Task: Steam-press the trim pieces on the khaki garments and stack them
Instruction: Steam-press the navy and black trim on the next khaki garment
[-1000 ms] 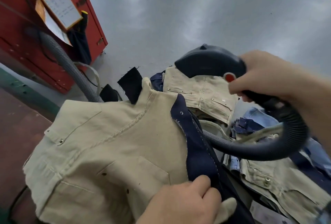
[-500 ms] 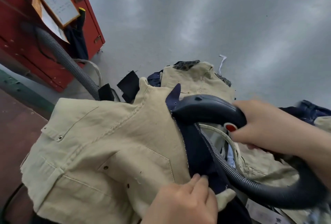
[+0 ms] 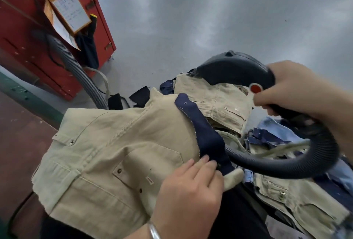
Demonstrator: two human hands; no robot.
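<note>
A khaki garment lies spread in front of me, with a navy trim piece running along its right edge. My left hand presses the lower end of that trim down with its fingertips. My right hand grips the handle of a dark steam iron with a red button, held up above the trim and not touching it. The iron's ribbed hose loops below my right hand. More khaki garments lie behind and to the right.
A pile of khaki, navy and light-blue garments sits at the right. A grey ribbed hose runs up at the left past a red cabinet with paper sheets. Grey floor lies beyond.
The steam iron, down on the navy trim half a second ago, has lifted up and away to the right. My left hand stays on the trim's lower end.
</note>
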